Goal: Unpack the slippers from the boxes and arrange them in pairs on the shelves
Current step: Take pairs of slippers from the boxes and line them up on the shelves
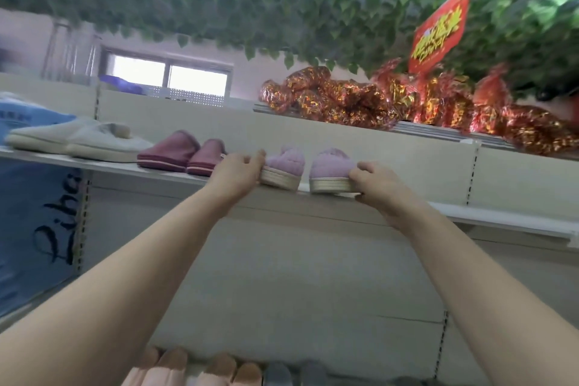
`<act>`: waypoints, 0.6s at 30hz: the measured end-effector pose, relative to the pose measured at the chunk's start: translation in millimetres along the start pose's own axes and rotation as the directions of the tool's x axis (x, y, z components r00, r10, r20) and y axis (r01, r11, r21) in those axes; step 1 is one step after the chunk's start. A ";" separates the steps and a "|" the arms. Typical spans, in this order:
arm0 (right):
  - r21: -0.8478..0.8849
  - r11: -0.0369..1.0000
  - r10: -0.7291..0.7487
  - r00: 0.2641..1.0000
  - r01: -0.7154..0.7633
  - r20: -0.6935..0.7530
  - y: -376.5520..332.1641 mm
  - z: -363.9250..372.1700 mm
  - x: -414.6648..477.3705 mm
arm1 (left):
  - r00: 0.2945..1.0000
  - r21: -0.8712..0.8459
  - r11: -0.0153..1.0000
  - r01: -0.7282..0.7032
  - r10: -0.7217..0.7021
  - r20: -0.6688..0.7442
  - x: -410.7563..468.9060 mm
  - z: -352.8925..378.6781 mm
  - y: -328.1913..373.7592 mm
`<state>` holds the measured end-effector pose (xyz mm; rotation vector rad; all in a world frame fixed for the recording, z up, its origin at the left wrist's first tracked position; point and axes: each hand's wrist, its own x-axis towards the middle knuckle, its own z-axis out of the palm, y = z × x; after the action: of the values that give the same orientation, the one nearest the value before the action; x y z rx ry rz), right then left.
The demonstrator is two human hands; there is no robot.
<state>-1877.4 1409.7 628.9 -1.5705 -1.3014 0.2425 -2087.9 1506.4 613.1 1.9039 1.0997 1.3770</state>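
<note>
The left lilac slipper (285, 166) is gripped at its outer side by the curled fingers of the left hand (239, 171), and the right lilac slipper (330, 168) is gripped likewise by the right hand (374, 180). Both are set side by side, slightly apart, at the front edge of the shelf (501, 219). Toward its left end, a maroon pair (183, 155) and a white pair (78, 141) are lined up.

— How many slippers between the left hand (239, 171) and right hand (376, 180)?
— Two lilac slippers (286, 163). Beyond the left hand: two maroon slippers (170, 150), two cream slippers (103, 142).
— Beneath the hands?
— Four tan slippers (175, 367), two grey slippers (277, 374), blurred.
</note>
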 end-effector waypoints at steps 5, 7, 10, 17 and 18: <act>-0.489 0.825 -0.371 0.925 0.284 -0.087 20.1 29.8 -1.5 | 0.858 0.595 0.666 -0.450 0.508 0.080 -14.7 20.6 -18.9; -0.589 0.754 -0.413 0.907 0.291 -0.081 29.4 39.9 6.6 | 0.819 0.629 0.595 -0.500 0.561 0.119 -5.4 31.5 -26.3; -0.634 0.733 -0.392 0.915 0.246 -0.098 38.1 42.3 22.6 | 0.826 0.637 0.595 -0.491 0.550 0.124 14.0 43.5 -30.0; -0.616 0.719 -0.421 0.907 0.322 -0.016 44.1 49.3 46.0 | 0.874 0.621 0.653 -0.433 0.474 0.111 52.3 62.1 -36.7; -0.614 0.716 -0.426 0.905 0.333 -0.006 45.3 50.7 49.3 | 0.878 0.608 0.667 -0.431 0.466 0.111 54.5 62.8 -37.5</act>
<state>-1865.8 1484.2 591.9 -1.7347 -1.6437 -0.6077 -2032.1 1574.6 589.6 2.7922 1.2685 1.4268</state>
